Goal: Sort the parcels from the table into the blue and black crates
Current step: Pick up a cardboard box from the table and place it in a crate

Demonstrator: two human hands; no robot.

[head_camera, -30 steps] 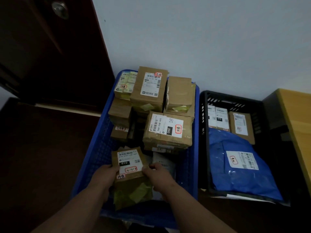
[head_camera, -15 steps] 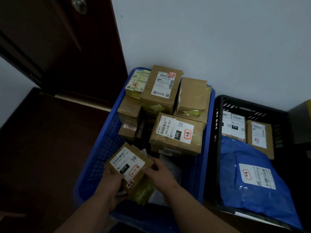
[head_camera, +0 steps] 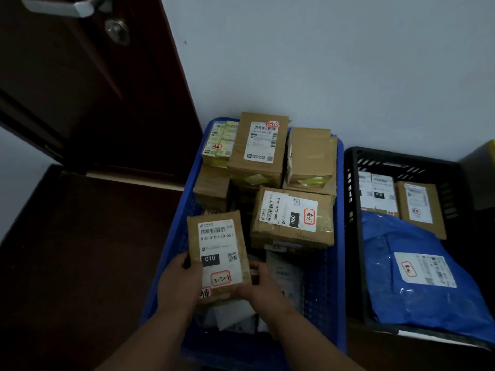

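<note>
Matt cardboard parcel [head_camera: 218, 253], glossy label [head_camera: 217, 251]

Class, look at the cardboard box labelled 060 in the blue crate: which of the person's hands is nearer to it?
Right. The right hand sits just below the 060 box, gripping the 010 parcel. The left hand holds that parcel's far side.

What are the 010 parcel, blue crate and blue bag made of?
010 parcel: brown corrugated cardboard by the look, matte, creased, paper label. Blue crate: likely moulded plastic, with a perforated lattice wall. Blue bag in the black crate: glossy plastic film, probably poly mailer; wrinkles catch highlights.
</note>
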